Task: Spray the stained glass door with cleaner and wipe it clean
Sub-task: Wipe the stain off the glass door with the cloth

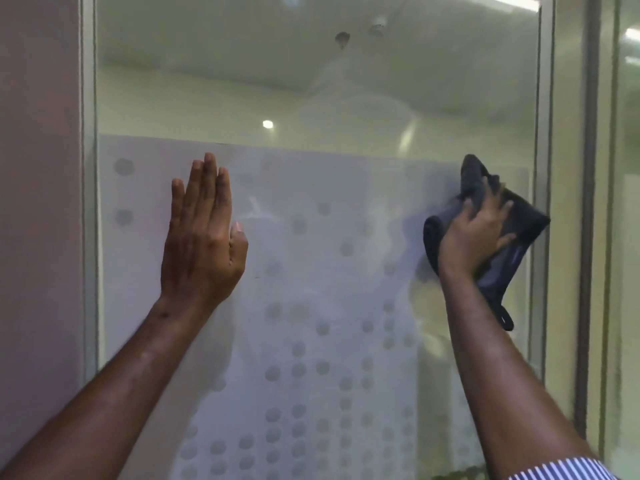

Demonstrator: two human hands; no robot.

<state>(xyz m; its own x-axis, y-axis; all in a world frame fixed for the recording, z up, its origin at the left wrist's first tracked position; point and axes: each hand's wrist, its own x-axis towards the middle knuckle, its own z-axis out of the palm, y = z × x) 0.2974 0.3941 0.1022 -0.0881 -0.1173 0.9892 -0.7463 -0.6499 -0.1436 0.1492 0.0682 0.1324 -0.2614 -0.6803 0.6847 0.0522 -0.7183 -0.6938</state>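
From my remote seat I see a plain mauve wall [38,202] filling the left side, meeting a pale metal frame post [89,188] that runs top to bottom. Beyond the pane, a white ceiling [221,36] shows, with a blurred ceiling fan [353,98] hanging from a small round mount, and a small round light [267,124] glowing below it to the left. A bright strip light [509,2] glares along the top right edge. On the right stands another frame post [545,168], then a darker vertical bar [590,202] and a further glass panel [627,220] carrying greenish-white reflections of lamps. The room behind looks cream and softly lit.
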